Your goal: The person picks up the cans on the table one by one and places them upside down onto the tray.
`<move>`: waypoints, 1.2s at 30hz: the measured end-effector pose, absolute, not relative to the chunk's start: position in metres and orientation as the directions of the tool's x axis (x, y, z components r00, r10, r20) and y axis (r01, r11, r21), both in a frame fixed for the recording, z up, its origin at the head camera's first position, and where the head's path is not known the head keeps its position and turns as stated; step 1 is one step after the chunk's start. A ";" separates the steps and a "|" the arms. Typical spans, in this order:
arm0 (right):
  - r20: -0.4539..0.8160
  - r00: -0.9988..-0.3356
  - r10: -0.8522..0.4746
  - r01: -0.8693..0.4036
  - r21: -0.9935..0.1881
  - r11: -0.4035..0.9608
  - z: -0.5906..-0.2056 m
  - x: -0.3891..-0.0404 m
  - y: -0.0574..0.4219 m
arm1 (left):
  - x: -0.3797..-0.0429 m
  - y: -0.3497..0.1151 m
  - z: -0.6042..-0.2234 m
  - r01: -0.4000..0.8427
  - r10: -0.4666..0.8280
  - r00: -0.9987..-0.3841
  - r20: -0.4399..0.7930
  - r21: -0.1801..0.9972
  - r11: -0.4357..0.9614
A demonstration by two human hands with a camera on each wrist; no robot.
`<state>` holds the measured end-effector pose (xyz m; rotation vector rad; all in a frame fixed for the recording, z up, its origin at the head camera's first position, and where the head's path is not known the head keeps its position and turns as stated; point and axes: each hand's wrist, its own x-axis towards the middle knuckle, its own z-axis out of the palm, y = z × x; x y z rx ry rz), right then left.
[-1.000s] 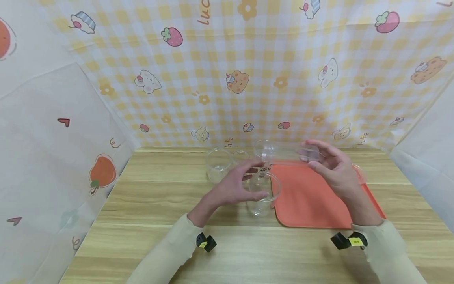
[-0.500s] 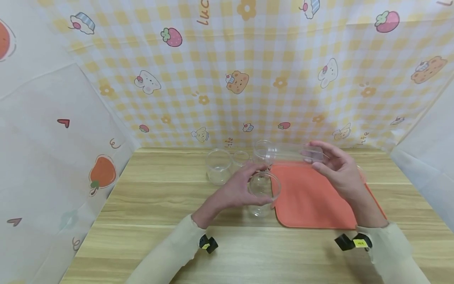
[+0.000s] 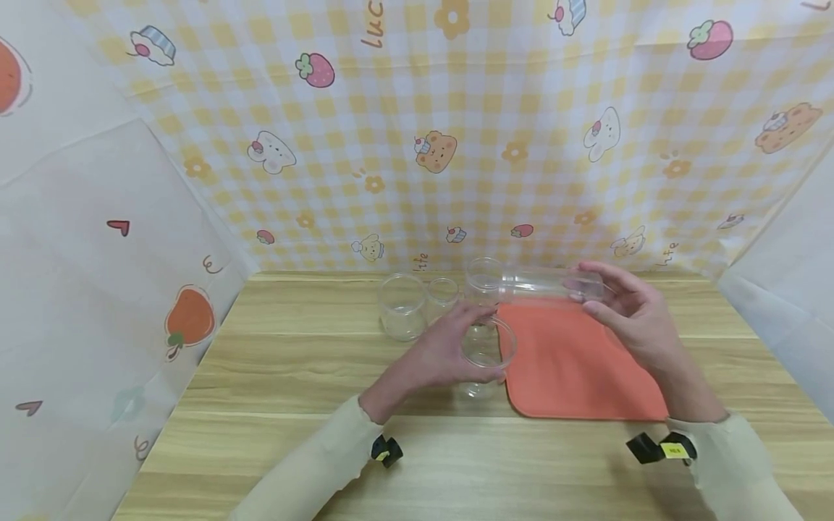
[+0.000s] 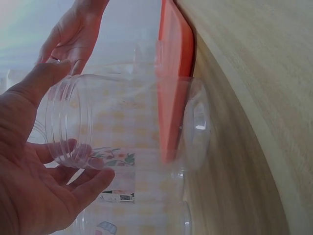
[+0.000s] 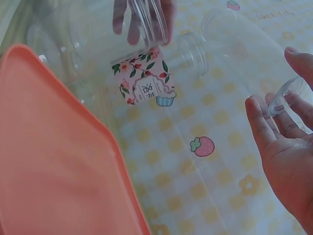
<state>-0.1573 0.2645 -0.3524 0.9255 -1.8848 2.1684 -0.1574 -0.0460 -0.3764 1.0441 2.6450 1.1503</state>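
Observation:
My left hand (image 3: 449,351) grips a clear plastic jar (image 4: 137,117) round its threaded neck. That jar stands upright by the left edge of the orange tray (image 3: 580,362). My right hand (image 3: 632,322) holds a second clear jar (image 3: 544,282) at its base, between thumb and fingers. This jar lies sideways in the air over the tray's far edge, its mouth toward the left. In the right wrist view, a pink floral label (image 5: 144,81) shows on one of the jars near my left hand.
More clear containers stand at the back of the wooden table (image 3: 293,347): a wide jar (image 3: 402,318), a narrow one (image 3: 443,291) and another (image 3: 483,273) close by the held jar's mouth. Behind the table hangs a yellow checked cloth (image 3: 417,94).
My left hand has moved slightly right and its fingers have come round the upright jar's neck. My right hand has shifted right with the sideways jar.

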 end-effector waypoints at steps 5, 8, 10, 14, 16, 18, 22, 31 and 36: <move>0.531 -0.795 -0.292 -0.488 -0.847 -0.213 -0.354 -0.156 0.269 | -0.156 -0.044 -0.376 0.568 0.602 -0.774 0.194 0.634 0.526; 0.532 -0.798 -0.283 -0.497 -0.847 -0.191 -0.354 -0.155 0.272 | -0.156 -0.043 -0.376 0.561 0.597 -0.781 0.185 0.627 0.540; 0.531 -0.800 -0.279 -0.499 -0.847 -0.183 -0.354 -0.154 0.273 | -0.155 -0.043 -0.377 0.557 0.594 -0.784 0.181 0.626 0.545; 0.531 -0.799 -0.282 -0.496 -0.847 -0.188 -0.354 -0.153 0.275 | -0.155 -0.043 -0.377 0.558 0.593 -0.784 0.183 0.625 0.546; 0.533 -0.797 -0.284 -0.499 -0.846 -0.188 -0.354 -0.153 0.277 | -0.155 -0.043 -0.377 0.559 0.593 -0.784 0.184 0.625 0.545; 0.532 -0.797 -0.286 -0.499 -0.846 -0.185 -0.353 -0.152 0.278 | -0.155 -0.042 -0.377 0.557 0.592 -0.785 0.183 0.625 0.547; 0.531 -0.797 -0.287 -0.499 -0.847 -0.182 -0.354 -0.151 0.281 | -0.154 -0.042 -0.377 0.559 0.588 -0.787 0.188 0.620 0.550; 0.535 -0.799 -0.276 -0.512 -0.845 -0.155 -0.357 -0.151 0.291 | -0.153 -0.042 -0.375 0.559 0.587 -0.788 0.184 0.614 0.557; 0.537 -0.796 -0.278 -0.522 -0.843 -0.133 -0.357 -0.151 0.297 | -0.153 -0.043 -0.375 0.558 0.589 -0.788 0.180 0.614 0.559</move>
